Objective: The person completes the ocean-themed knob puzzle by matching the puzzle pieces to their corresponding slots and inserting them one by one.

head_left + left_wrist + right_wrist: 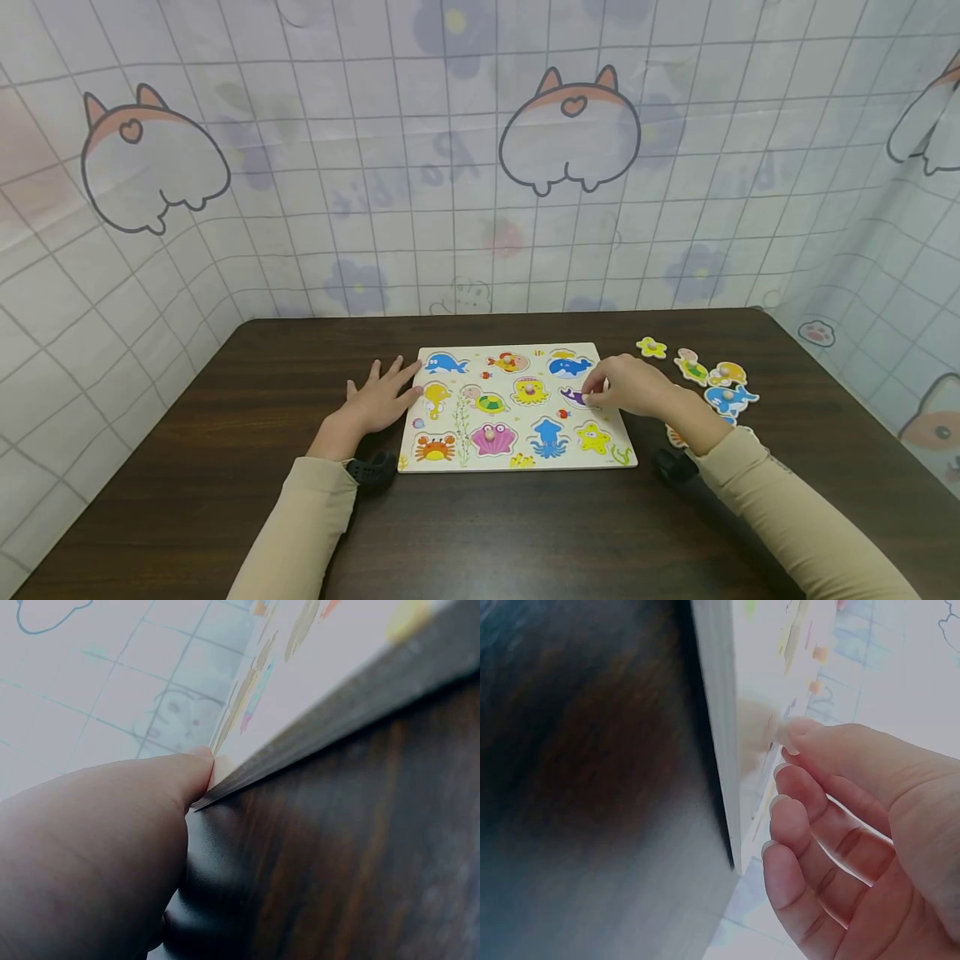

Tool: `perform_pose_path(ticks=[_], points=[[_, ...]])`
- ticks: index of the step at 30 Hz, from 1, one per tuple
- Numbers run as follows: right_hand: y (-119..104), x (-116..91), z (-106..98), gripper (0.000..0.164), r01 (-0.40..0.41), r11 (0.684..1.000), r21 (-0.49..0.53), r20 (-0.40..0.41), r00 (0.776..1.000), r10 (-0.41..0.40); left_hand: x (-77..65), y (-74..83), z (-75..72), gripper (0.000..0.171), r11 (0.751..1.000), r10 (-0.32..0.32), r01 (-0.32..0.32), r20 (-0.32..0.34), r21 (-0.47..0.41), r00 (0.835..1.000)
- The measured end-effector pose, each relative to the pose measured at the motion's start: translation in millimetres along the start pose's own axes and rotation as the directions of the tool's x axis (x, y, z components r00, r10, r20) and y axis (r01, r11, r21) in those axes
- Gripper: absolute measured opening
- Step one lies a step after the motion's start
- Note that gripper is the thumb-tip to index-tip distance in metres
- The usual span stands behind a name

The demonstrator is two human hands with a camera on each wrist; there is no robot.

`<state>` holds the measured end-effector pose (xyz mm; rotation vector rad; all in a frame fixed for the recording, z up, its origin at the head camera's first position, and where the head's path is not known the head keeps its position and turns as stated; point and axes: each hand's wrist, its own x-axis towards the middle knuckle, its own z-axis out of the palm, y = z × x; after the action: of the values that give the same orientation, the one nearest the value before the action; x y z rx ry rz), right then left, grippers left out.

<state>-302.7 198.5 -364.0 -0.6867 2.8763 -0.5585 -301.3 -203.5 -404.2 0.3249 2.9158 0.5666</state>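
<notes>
Across the dark-brown wooden desk [450,533], the left-hand grip [377,402], fingers spread, touches the cream rectangular picture board [480,353], presumably steadying it. At the board's right, the right-hand grip [633,387] pinches 1 purple animal-shaped piece [573,397]. Farther, 1 yellow star-like piece [651,347] lies beside the board, probably for easy reach.

A person's left arm [296,533] and right arm [798,521] reach forward, the left hand [375,404] palm down with fingers spread, the right hand [632,387] pinching with thumb [851,748] and forefinger, its other fingers curled.
</notes>
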Motion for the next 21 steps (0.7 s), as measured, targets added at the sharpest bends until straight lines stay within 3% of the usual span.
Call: perform_pose_path(ticks=[9, 21], points=[[0.7, -10.0, -9.6, 0.010, 0.027, 0.998, 0.056, -0.026, 0.999, -0.026, -0.6, 0.8, -0.9, 0.064, 1.000, 0.000, 0.000, 0.002, -0.001, 1.000], [15.1, -39.3, -31.0, 0.014, 0.162, 0.981, 0.105, -0.011, 0.987, -0.162, -0.8, 1.1, -0.3, 0.065, 1.000, -0.003, 0.003, 0.002, -0.009, 1.000]])
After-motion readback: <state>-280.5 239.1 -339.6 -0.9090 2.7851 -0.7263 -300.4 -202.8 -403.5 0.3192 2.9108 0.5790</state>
